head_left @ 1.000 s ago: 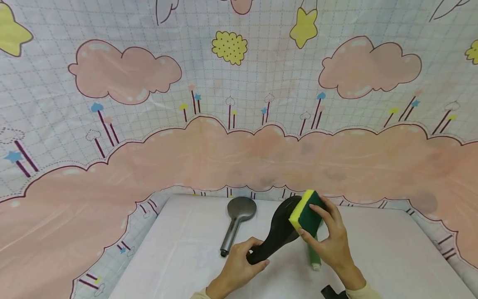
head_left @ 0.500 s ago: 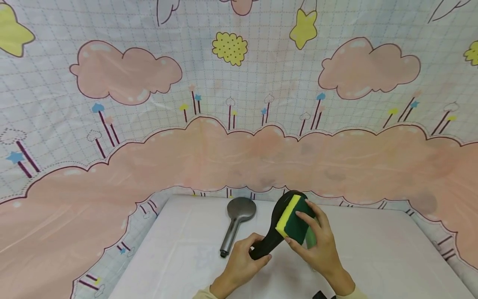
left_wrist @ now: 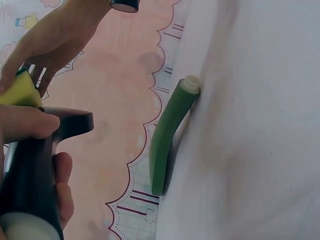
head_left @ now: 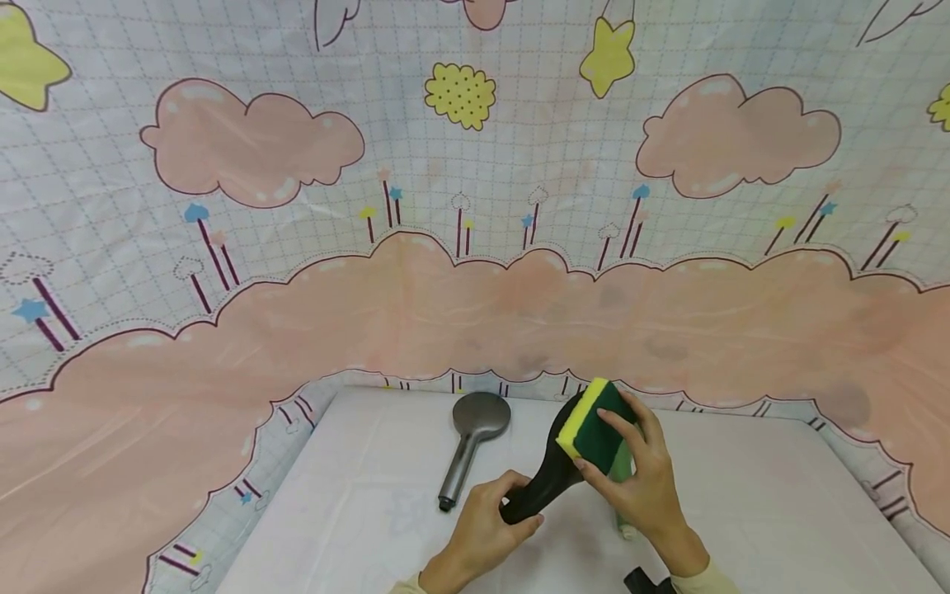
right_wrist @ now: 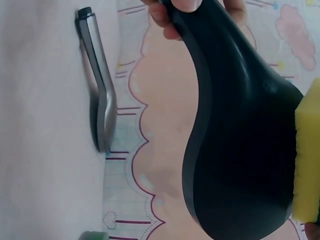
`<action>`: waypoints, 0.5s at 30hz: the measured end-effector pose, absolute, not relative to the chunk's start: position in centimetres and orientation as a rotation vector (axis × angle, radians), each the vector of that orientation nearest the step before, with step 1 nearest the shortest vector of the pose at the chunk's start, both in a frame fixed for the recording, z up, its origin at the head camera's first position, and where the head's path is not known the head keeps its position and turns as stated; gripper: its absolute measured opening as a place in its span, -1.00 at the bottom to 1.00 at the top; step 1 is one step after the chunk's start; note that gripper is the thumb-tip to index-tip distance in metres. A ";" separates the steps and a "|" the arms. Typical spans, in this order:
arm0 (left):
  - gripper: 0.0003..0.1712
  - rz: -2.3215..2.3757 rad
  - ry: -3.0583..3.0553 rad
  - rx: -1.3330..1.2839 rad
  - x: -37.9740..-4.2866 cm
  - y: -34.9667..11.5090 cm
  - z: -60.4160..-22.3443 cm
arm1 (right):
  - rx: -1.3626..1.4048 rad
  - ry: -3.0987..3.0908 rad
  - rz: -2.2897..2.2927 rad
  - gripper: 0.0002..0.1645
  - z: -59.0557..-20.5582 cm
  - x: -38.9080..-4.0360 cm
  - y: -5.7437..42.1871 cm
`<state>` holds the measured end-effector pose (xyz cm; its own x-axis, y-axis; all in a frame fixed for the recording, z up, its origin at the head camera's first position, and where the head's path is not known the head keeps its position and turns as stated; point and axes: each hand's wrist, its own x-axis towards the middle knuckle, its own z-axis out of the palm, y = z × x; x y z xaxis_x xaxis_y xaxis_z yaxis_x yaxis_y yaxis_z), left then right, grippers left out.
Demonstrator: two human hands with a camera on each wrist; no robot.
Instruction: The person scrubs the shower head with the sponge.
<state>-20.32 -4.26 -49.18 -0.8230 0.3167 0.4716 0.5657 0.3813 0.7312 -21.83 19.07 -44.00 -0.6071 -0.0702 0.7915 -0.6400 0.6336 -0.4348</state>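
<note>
My left hand (head_left: 486,528) grips a black shower head (head_left: 549,483) by the end of its handle, its broad head tilted up and away above the table. In my right hand (head_left: 646,478) is a sponge (head_left: 599,425), yellow with a dark green scouring side, pinched between thumb and fingers. The sponge's yellow face lies against the black head, as the right wrist view shows, and it hides part of that head in the head view. A green shower head (left_wrist: 172,127) rests on the table, partly covered by my right hand in the head view.
A silver-grey shower head (head_left: 475,433) lies on the white table (head_left: 356,495), left of the black one. Behind the table hangs a curtain (head_left: 475,313) printed with clouds and stars. A black wrist device (head_left: 644,582) sits at my right wrist.
My right hand moved the sponge down and left over the black shower head, then back up and slightly right. My left hand kept its grip, with the black shower head shifting and tilting a little.
</note>
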 end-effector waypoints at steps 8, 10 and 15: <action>-0.62 -1.464 -2.376 -0.772 -20.3 -4.0 -48.7 | 0.595 -2.037 0.897 -0.20 -44.4 -21.8 18.9; -0.63 -1.489 -2.368 -0.767 -20.2 -3.9 -48.5 | 0.619 -2.003 0.878 -0.22 -44.5 -21.8 18.7; -0.63 -1.556 -2.353 -0.748 -20.2 -3.7 -48.1 | 0.659 -1.943 0.831 -0.20 -44.6 -21.7 18.2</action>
